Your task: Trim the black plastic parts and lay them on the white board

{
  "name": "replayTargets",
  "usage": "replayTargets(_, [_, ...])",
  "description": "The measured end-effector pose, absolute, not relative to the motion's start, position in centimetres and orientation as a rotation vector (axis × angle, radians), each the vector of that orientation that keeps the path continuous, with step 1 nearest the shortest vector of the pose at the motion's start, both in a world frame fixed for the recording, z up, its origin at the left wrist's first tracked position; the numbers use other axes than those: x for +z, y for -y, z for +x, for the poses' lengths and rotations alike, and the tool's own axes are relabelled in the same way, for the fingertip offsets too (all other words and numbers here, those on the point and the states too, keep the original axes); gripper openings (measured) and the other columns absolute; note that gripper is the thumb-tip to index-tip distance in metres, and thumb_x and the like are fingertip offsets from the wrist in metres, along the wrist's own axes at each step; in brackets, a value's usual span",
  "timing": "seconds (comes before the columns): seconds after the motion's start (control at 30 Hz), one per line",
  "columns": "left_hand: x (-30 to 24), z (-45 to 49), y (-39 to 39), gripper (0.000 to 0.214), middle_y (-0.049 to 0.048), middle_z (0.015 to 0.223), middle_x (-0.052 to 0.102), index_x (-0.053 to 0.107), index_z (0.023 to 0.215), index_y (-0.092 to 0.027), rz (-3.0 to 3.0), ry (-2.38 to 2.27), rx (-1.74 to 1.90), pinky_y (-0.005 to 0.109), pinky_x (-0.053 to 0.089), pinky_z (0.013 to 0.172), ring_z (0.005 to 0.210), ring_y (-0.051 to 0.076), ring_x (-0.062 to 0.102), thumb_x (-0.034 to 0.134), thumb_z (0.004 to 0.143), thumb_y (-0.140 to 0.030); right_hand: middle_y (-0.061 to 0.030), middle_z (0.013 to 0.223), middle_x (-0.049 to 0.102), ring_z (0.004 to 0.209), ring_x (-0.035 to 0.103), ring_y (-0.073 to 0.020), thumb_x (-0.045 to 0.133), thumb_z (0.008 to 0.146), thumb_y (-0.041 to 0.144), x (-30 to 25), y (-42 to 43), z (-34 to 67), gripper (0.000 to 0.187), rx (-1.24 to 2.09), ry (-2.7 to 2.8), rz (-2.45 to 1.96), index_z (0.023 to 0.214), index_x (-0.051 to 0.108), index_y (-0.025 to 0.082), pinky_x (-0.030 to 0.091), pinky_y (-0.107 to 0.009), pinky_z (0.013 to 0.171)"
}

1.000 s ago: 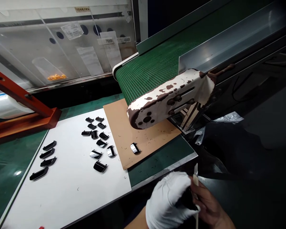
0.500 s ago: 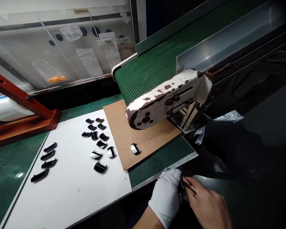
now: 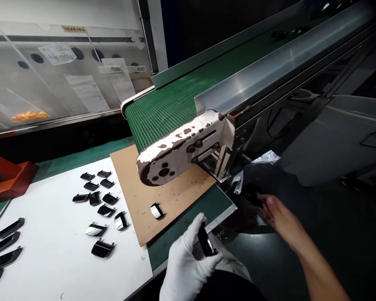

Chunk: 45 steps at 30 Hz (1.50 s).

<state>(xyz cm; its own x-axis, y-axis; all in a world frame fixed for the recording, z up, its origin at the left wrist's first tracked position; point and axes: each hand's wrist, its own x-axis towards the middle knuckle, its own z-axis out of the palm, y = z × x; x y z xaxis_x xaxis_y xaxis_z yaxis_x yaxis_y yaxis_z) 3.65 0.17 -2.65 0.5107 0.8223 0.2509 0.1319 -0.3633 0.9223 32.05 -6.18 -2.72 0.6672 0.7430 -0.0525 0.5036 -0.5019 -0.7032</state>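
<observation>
My left hand, in a white glove, grips a glossy black plastic part between thumb and fingers, in front of the table's near edge. My bare right hand is stretched out to the right, fingers closed around a slim tool that barely shows against the dark. Below and around it is a black plastic bag. Another glossy black part lies alone on the brown cardboard. Several similar parts are spread over the white board, with longer black pieces at its left.
A conveyor with a green belt slopes down over the cardboard, its worn white end plate overhanging it. Dark pieces ride at its upper end. Thin curled shavings dot the cardboard. An orange frame stands at left.
My hands have come apart: the right has moved up and right to the bag, while the left has turned with the black part in view. The camera has swung right; dark pieces now show on the belt.
</observation>
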Motion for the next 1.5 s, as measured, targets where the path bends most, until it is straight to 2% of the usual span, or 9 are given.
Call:
replayTargets(0.13, [-1.3,3.7,0.0,0.073,0.0050,0.126,0.066,0.046,0.138,-0.030,1.692,-0.773,0.948,0.033,0.053,0.098,0.116,0.024,0.063,0.077,0.075,-0.048,0.0007,0.065,0.059,0.053,0.053,-0.0154,0.037,0.093,0.059,-0.3,6.9,25.9,0.047,0.862,1.246,-1.892,0.090,0.065,0.021,0.044,-0.028,0.053])
replayTargets(0.27, [0.0,3.4,0.5,0.073,0.0069,0.124,0.067,0.048,0.136,-0.025,1.636,-0.739,0.873,0.033,0.054,0.096,0.110,0.024,0.066,0.079,0.074,-0.047,-0.0026,0.075,0.062,0.067,0.056,-0.0184,0.032,0.096,0.056,3.1,7.2,22.4,0.046,0.975,1.565,-1.655,0.087,0.062,0.022,0.042,-0.029,0.062])
replayTargets(0.37, [0.8,3.3,1.0,0.073,0.0049,0.118,0.069,0.050,0.135,-0.026,1.593,-0.729,0.848,0.030,0.055,0.092,0.102,0.023,0.069,0.079,0.072,-0.048,-0.0008,0.074,0.059,0.064,0.053,-0.0201,0.060,0.070,0.075,4.2,7.2,21.3,0.053,0.893,1.795,-1.758,0.082,0.055,0.023,0.039,-0.030,0.060])
replayTargets(0.43, [1.2,3.3,1.3,0.072,0.0021,0.115,0.070,0.050,0.135,-0.028,1.561,-0.692,0.850,0.029,0.056,0.089,0.099,0.021,0.069,0.080,0.072,-0.048,0.0002,0.072,0.058,0.062,0.052,-0.0206,0.072,0.054,0.076,4.2,7.1,20.9,0.062,0.847,1.879,-1.880,0.077,0.049,0.024,0.036,-0.030,0.059])
replayTargets(0.57, [1.6,3.3,1.3,0.070,-0.0014,0.110,0.072,0.051,0.134,-0.030,1.477,-0.613,0.805,0.027,0.057,0.085,0.094,0.020,0.070,0.080,0.072,-0.045,-0.0031,0.076,0.060,0.067,0.056,-0.0249,0.070,0.059,0.075,4.1,6.8,20.6,0.061,0.820,1.992,-1.942,0.080,0.046,0.023,0.034,-0.032,0.060])
replayTargets(0.83, [1.6,3.1,1.1,0.074,0.0007,0.116,0.070,0.054,0.132,-0.027,1.471,-0.608,0.714,0.032,0.053,0.096,0.101,0.023,0.069,0.086,0.066,-0.037,-0.0060,0.085,0.065,0.074,0.061,-0.0308,0.072,0.056,0.074,4.5,7.0,20.6,0.067,0.891,1.979,-1.923,0.096,0.055,0.022,0.040,-0.037,0.068])
replayTargets(1.03, [2.0,3.2,1.1,0.073,-0.0009,0.110,0.071,0.055,0.131,-0.030,1.487,-0.614,0.684,0.030,0.055,0.092,0.096,0.022,0.070,0.087,0.065,-0.029,-0.0055,0.076,0.066,0.067,0.063,-0.0288,0.064,0.063,0.077,3.9,7.3,20.6,0.068,0.876,2.019,-1.916,0.101,0.058,0.021,0.044,-0.035,0.063])
replayTargets(1.33, [3.0,3.7,1.3,0.068,0.0028,0.095,0.070,0.059,0.126,-0.019,1.370,-0.723,0.542,0.031,0.056,0.084,0.089,0.025,0.069,0.084,0.063,-0.027,-0.0126,0.070,0.069,0.066,0.069,-0.0313,0.018,0.062,0.096,2.8,7.3,20.2,0.098,0.709,2.017,-1.856,0.096,0.061,0.015,0.052,-0.039,0.063])
replayTargets(1.5, [3.0,4.0,1.4,0.057,0.0008,0.083,0.066,0.064,0.115,-0.018,1.324,-0.733,0.536,0.030,0.055,0.083,0.081,0.022,0.065,0.084,0.062,-0.024,-0.0139,0.069,0.069,0.064,0.069,-0.0315,0.007,0.063,0.095,2.4,7.4,20.1,0.102,0.645,2.062,-1.872,0.090,0.062,0.014,0.052,-0.040,0.059])
